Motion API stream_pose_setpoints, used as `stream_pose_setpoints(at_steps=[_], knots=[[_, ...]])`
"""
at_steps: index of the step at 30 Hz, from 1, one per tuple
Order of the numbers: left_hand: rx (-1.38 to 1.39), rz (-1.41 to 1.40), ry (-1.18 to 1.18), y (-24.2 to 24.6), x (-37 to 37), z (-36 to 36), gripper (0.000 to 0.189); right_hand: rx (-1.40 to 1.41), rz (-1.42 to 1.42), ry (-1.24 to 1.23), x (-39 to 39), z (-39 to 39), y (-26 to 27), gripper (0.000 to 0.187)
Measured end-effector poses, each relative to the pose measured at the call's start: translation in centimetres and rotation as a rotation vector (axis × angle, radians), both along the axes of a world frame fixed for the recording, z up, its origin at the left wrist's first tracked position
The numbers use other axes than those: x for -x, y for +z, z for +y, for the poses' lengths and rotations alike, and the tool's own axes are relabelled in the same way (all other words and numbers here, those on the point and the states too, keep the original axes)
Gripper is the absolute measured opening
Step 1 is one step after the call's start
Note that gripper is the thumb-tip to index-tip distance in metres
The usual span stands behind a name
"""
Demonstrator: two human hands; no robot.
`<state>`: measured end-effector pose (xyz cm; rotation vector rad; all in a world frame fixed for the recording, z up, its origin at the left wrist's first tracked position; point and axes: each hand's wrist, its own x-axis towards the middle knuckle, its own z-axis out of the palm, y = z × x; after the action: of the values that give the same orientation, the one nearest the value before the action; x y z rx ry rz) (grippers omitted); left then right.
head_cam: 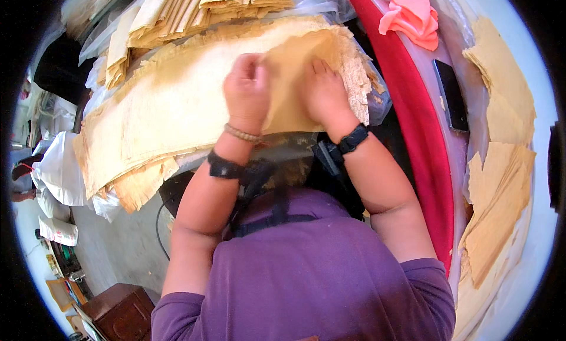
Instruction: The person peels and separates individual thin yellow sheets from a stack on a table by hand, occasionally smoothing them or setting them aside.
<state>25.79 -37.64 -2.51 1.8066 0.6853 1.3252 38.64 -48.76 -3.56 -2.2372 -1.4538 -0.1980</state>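
A wide stack of thin tan sheets with ragged edges [168, 106] lies before me; whether they are paper or another thin material I cannot tell. On its right part rests a darker tan sheet [287, 53]. My left hand [248, 91], blurred, is curled at the left edge of that darker sheet; whether it pinches the sheet I cannot tell. My right hand [326, 91] lies on the darker sheet with its fingers bent and the tips pointing away from me. The stack's right end is rough and crumpled.
Folded tan sheets [172, 18] lie beyond the stack. To the right are a red cloth strip [411, 97], a pink cloth [411, 18], a smartphone [452, 95] and more tan sheets [504, 199]. White plastic bags [62, 168] sit at left, and a brown box-like object [117, 312] stands lower left.
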Motion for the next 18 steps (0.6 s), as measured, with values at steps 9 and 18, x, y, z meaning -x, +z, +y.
stream_pose_setpoints(at_steps=[9,18], knots=[[0.207,-0.182,0.009,4.0,4.3,1.0,0.010,0.297,0.123,-0.080,0.7,1.3,2.7,0.055],[0.203,-0.455,0.070,8.1,10.6,4.9,0.015,0.131,-0.053,-0.003,0.8,3.3,-1.8,0.060]])
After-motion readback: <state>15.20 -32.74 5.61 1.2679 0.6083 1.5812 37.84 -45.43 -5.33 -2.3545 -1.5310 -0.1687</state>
